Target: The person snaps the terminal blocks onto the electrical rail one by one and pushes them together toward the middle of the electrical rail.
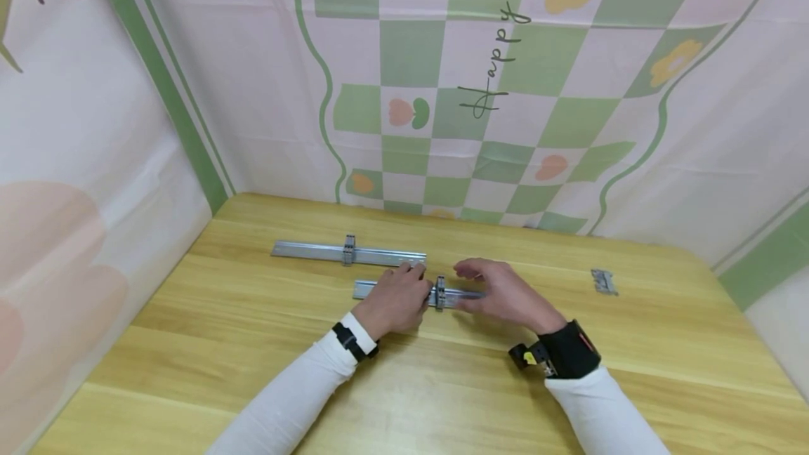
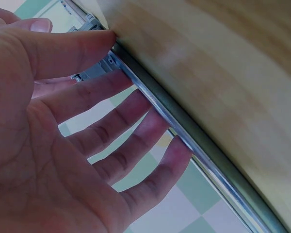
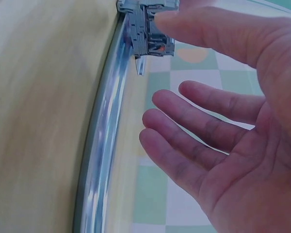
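Note:
My left hand [image 1: 397,299] holds the nearer slotted metal DIN rail [image 1: 363,289] against the table. In the left wrist view, the thumb lies at the rail's [image 2: 223,187] near edge and the fingers spread along it. Clipped upright across this rail, just right of that hand, is a narrow grey terminal block [image 1: 440,293]. My right hand [image 1: 508,295] curves loosely around the rail's right end, fingers apart and holding nothing. Its thumb tip overlaps the grey block [image 3: 138,31] in the right wrist view.
Behind lies a longer metal rail [image 1: 310,251] with another grey terminal block [image 1: 349,250] across its middle. Loose grey pieces [image 1: 604,281] lie at the right on the wooden table [image 1: 208,343]. A patterned cloth [image 1: 411,55] hangs along the back edge.

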The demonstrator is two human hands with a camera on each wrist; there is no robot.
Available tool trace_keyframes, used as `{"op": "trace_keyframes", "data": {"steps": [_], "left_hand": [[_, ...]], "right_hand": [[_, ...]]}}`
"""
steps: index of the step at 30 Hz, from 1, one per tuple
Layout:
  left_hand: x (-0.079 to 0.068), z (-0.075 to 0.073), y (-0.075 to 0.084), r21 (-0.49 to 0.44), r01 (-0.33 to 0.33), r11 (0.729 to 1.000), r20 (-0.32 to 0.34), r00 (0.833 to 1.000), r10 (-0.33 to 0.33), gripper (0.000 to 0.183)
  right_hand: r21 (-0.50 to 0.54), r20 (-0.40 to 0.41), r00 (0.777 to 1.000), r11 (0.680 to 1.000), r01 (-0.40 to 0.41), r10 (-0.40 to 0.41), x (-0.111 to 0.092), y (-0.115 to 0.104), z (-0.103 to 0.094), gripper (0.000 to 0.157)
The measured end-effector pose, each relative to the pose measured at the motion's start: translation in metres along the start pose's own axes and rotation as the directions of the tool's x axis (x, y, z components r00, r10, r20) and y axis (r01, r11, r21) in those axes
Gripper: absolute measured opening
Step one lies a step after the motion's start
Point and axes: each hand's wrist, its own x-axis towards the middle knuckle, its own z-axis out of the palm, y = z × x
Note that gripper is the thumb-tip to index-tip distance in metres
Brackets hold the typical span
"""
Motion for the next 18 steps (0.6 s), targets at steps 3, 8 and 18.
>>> {"op": "trace_keyframes", "data": {"steps": [3, 8, 18], "left_hand": [[0.0, 0.0, 0.0, -0.002, 0.003, 1.0, 0.006, 1.0, -0.003, 0.023], [0.0, -0.001, 0.001, -0.004, 0.007, 1.0, 0.014, 1.0, -0.007, 0.024], [0.0, 0.0, 0.001, 0.003, 0.007, 1.0, 0.022, 1.0, -0.008, 0.024]], "right_hand": [[0.0, 0.005, 1.0, 1.0, -0.017, 0.017, -0.001, 0.002, -0.002, 0.058], [0.014, 0.017, 0.999, 0.999, -0.048, 0.048, -0.002, 0.005, -0.008, 0.058], [-0.076, -0.026, 0.998, 0.995, -0.064, 0.062, -0.004, 0.012, -0.015, 0.056]]}}
